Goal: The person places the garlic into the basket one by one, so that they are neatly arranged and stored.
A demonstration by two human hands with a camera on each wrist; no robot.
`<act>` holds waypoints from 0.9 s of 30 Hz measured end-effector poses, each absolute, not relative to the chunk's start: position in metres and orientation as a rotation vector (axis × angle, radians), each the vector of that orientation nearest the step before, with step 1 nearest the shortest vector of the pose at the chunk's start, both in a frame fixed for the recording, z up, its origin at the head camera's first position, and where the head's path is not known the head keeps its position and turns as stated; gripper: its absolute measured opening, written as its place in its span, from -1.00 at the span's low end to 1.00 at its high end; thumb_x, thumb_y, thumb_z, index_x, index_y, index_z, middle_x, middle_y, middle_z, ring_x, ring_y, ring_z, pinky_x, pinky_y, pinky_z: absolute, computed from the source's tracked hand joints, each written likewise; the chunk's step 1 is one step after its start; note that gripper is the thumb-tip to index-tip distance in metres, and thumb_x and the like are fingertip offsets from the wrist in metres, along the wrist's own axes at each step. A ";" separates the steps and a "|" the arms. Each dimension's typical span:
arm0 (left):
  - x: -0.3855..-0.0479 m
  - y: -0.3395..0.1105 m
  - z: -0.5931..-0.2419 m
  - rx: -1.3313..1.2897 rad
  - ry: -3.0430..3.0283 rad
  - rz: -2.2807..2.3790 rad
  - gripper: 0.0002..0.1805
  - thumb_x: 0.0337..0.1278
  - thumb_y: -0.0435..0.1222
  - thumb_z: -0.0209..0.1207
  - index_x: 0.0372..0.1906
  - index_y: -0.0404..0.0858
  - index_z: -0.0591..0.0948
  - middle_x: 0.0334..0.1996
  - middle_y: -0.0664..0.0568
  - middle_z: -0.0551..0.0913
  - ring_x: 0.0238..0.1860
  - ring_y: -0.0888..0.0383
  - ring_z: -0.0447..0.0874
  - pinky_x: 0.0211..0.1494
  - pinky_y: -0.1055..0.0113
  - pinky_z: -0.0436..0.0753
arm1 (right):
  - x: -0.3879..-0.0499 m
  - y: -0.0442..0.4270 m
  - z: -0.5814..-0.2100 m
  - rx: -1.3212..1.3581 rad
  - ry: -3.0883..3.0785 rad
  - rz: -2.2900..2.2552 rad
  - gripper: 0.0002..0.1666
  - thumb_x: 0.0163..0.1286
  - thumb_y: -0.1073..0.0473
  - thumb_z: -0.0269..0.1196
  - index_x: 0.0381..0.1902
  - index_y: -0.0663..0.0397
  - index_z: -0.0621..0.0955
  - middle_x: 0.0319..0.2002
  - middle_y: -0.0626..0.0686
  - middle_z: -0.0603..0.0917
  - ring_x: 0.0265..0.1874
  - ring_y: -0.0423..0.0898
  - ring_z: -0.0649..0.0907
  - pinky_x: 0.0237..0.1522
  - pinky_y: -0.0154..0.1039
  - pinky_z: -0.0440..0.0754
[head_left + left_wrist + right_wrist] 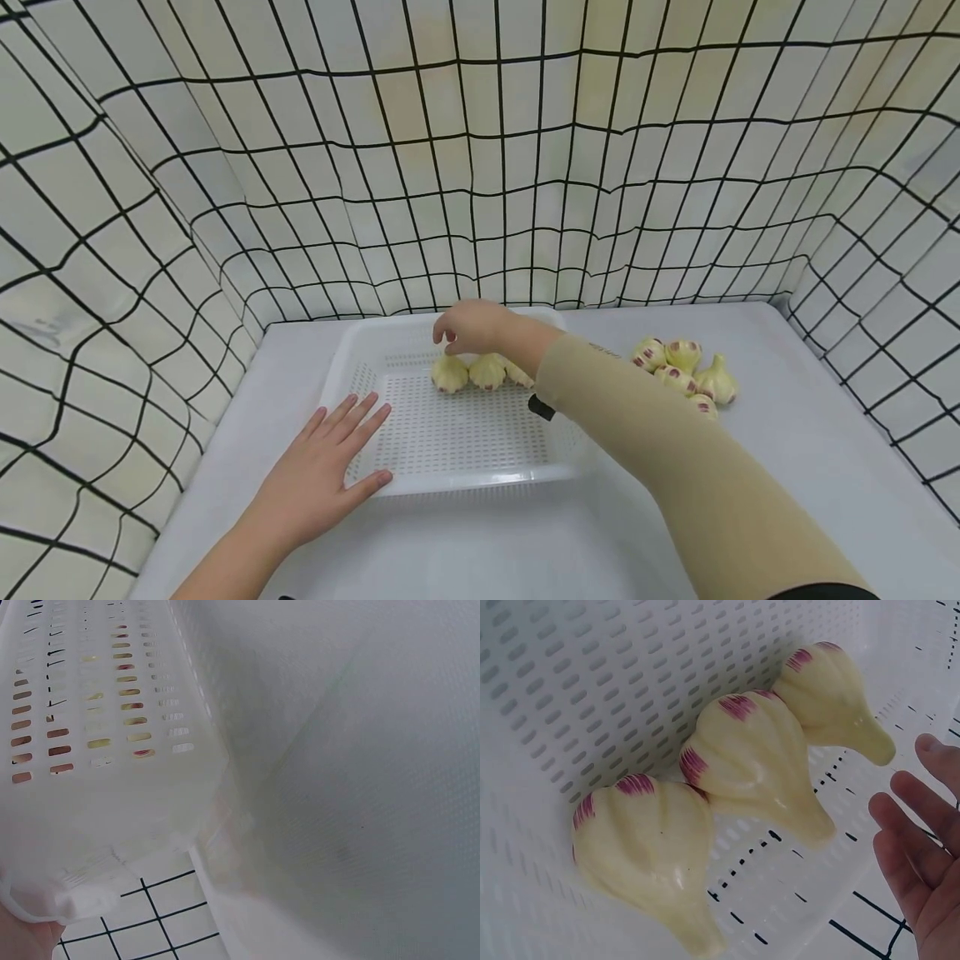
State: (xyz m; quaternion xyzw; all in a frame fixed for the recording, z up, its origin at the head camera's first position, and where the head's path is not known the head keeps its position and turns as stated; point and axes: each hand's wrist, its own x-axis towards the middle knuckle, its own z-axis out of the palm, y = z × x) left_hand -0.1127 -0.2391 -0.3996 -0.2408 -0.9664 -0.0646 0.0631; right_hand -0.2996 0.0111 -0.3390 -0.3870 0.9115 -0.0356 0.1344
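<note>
A white perforated plastic basket [480, 479] sits on the table. Inside it, three garlic bulbs [450, 375] with purple streaks lie in a row, seen close up as garlic bulbs [757, 757] in the right wrist view. My right hand [474, 327] hovers over the row near the leftmost bulb in the head view. Its fingers [907, 847] are loosely bent, hold nothing and stand apart from the bulbs. My left hand [322, 475] spreads its fingers over the basket's left front corner; in the left wrist view only a bit of that hand [22, 937] shows beside the rim.
Several more garlic bulbs [678, 375] lie in a heap on the white table [795, 417] right of the basket, partly behind my right sleeve [645, 425]. Black grid netting [517, 167] over white walls stands behind the table and on both sides.
</note>
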 end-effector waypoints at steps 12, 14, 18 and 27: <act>-0.112 -0.238 -0.398 -0.732 -2.897 -0.191 -0.12 0.19 0.26 0.16 0.54 -0.01 0.24 0.53 0.00 0.18 0.52 -0.15 0.08 0.48 -0.20 0.10 | -0.298 0.038 -0.316 -1.101 2.693 -0.358 -0.64 0.42 -0.02 0.28 0.13 -0.16 0.68 -0.09 -0.15 0.68 -0.12 -0.21 0.62 -0.09 -0.29 0.59; -0.112 -0.238 -0.398 -0.732 -2.907 -0.192 -0.11 0.20 0.27 0.14 0.54 0.00 0.23 0.53 0.00 0.17 0.52 -0.15 0.07 0.48 -0.20 0.09 | -0.298 0.045 -0.313 -1.080 2.711 -0.398 -0.65 0.42 -0.03 0.28 0.13 -0.19 0.68 -0.12 -0.19 0.67 -0.12 -0.24 0.61 -0.12 -0.31 0.60; -0.112 -0.239 -0.399 -0.731 -2.916 -0.206 -0.11 0.21 0.27 0.13 0.55 0.01 0.20 0.54 0.00 0.16 0.53 -0.14 0.05 0.50 -0.17 0.06 | -0.294 0.062 -0.308 -1.022 2.741 -0.519 -0.67 0.41 -0.04 0.29 0.10 -0.22 0.70 -0.15 -0.22 0.67 -0.13 -0.25 0.61 -0.17 -0.30 0.60; -0.111 -0.238 -0.399 -0.736 -2.885 -0.211 -0.12 0.22 0.28 0.11 0.55 0.01 0.22 0.53 0.00 0.19 0.52 -0.13 0.07 0.50 -0.15 0.07 | -0.287 0.110 -0.306 -0.895 2.813 -0.675 -0.68 0.41 -0.03 0.29 0.08 -0.22 0.71 -0.08 -0.19 0.69 -0.14 -0.19 0.62 -0.16 -0.23 0.63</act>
